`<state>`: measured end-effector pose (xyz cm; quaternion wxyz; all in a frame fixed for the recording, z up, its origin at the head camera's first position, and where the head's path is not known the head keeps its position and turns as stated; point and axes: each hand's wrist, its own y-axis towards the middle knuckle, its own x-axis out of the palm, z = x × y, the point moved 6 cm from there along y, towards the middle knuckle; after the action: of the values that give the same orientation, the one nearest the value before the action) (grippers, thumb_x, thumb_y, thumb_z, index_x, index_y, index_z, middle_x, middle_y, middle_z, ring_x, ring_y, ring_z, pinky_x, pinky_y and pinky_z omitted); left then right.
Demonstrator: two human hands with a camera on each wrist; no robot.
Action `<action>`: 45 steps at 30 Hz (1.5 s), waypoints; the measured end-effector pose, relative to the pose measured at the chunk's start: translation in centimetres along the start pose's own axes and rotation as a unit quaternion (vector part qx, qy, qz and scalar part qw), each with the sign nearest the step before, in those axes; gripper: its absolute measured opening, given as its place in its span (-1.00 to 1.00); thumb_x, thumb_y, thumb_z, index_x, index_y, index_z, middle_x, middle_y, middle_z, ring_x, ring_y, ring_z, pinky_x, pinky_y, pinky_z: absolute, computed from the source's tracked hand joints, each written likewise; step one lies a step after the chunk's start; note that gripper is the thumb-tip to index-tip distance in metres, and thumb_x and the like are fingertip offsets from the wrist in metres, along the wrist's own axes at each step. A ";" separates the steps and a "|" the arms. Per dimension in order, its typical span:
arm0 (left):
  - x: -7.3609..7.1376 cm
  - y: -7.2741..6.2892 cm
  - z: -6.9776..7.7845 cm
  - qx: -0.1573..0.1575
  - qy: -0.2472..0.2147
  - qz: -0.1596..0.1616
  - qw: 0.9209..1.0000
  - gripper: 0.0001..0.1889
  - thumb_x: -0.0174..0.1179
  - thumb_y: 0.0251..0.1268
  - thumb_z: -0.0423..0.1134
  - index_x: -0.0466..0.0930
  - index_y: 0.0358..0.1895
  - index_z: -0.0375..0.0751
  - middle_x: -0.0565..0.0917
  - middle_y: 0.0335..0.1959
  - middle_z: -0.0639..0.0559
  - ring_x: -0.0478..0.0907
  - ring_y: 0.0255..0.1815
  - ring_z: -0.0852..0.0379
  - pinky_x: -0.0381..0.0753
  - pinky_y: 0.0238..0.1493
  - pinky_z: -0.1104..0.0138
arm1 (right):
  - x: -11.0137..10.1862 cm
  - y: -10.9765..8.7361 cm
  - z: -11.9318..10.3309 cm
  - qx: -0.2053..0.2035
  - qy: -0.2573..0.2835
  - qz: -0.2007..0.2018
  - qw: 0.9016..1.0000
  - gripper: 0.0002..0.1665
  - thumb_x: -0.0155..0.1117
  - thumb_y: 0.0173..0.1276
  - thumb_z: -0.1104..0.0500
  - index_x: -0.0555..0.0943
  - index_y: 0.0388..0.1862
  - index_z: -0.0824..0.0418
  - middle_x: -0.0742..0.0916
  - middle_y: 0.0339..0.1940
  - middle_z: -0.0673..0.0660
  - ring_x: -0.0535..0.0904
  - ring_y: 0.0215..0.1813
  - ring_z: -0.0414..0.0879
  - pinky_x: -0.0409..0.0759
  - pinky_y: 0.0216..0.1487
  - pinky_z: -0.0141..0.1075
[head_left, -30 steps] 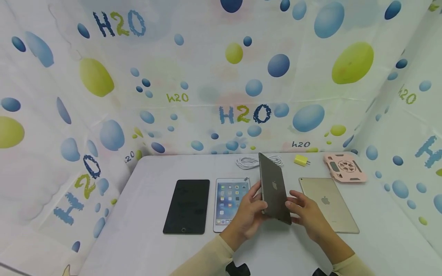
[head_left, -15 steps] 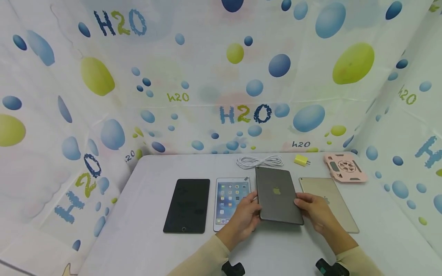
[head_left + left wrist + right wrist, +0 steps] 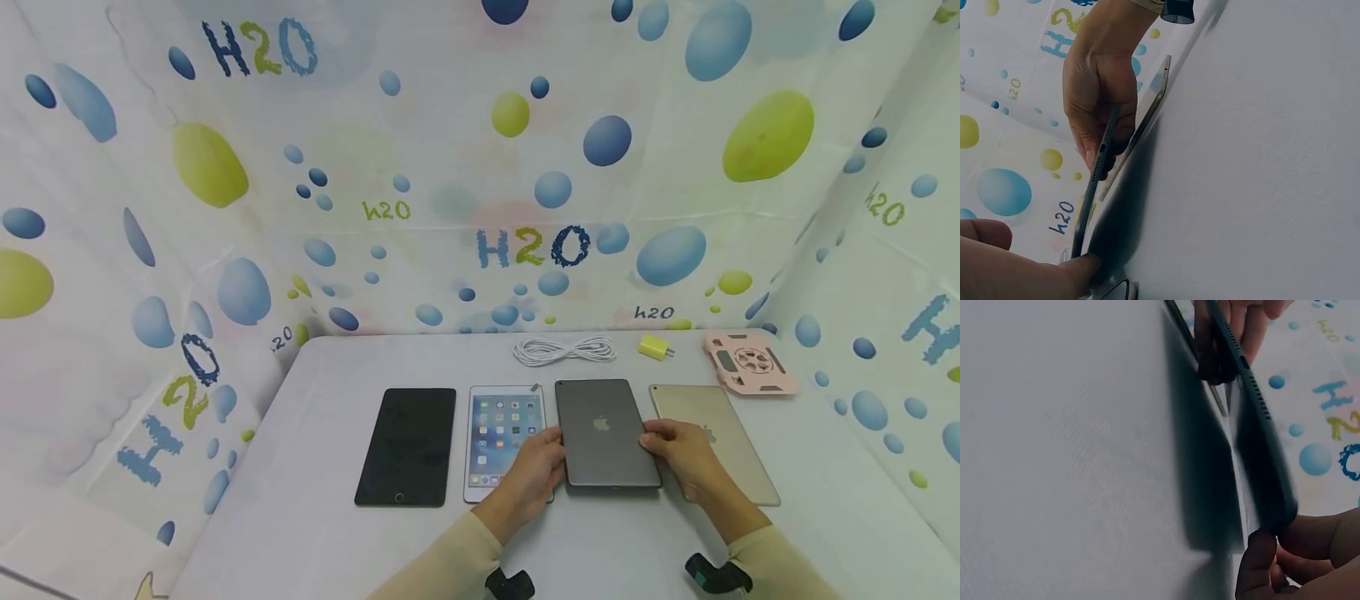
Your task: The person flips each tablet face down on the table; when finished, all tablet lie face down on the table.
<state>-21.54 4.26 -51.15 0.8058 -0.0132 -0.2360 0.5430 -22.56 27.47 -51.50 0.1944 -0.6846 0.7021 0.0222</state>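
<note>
Down tips the grey tablet, hovering just over the desk, short of its far edge — left hand and right hand pinching opposite sides; best lowered level, gently.

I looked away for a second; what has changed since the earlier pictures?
The gray tablet has turned its back more upward and come down closer to the table. The left hand keeps its hold; the right hand now pinches the opposite edge. The black tablet, white tablet, gold tablet, white cable, yellow plug and pink object stayed put.
</note>
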 end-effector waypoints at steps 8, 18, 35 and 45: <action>0.3 -0.4 -0.1 -0.005 0.010 -0.006 1.000 -0.37 -0.12 0.46 -0.41 0.06 0.56 -0.49 0.10 0.61 -0.33 -0.03 0.64 -0.28 0.01 0.57 -0.09 | 0.0 -0.5 -0.2 -0.021 -0.119 0.013 0.993 -0.55 0.24 0.45 0.32 0.52 0.22 0.59 0.67 0.14 0.47 0.66 0.16 0.25 0.69 0.10 -0.04; 0.4 -0.7 0.1 0.003 0.031 -0.017 0.999 -0.29 -0.04 0.44 -0.38 0.00 0.62 -0.30 0.16 0.62 -0.23 0.02 0.64 -0.21 0.00 0.59 -0.12 | 0.2 -0.7 -1.4 -0.071 -0.259 0.034 0.963 -0.59 0.31 0.36 0.27 0.62 0.07 0.57 0.74 0.01 0.44 0.69 0.06 0.31 0.69 0.00 0.08; -0.4 -1.4 0.2 -0.004 0.051 -0.027 0.998 -0.28 0.01 0.48 -0.31 -0.03 0.61 -0.37 0.24 0.56 -0.34 0.14 0.59 -0.28 0.14 0.56 -0.06 | 0.4 -0.3 -1.4 -0.086 -0.304 0.054 0.947 -0.62 0.26 0.37 0.27 0.64 0.03 0.56 0.77 -0.14 0.38 0.73 -0.16 0.13 0.71 -0.18 -0.02; -5.9 -4.9 4.9 0.031 0.099 0.097 0.990 -0.39 0.02 0.47 -0.23 0.23 0.55 -0.24 0.31 0.51 -0.32 0.27 0.51 -0.33 0.30 0.47 -0.14 | 2.2 -1.1 -3.0 -0.134 -0.235 0.079 0.959 -0.57 0.15 0.53 0.19 0.58 0.25 0.40 0.75 -0.06 0.26 0.67 -0.16 0.00 0.63 -0.27 -0.27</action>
<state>-20.97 -4.14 -47.61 0.7686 -0.0644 -0.1357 0.6219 -22.19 24.41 -49.17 0.2584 -0.6219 0.6791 0.2919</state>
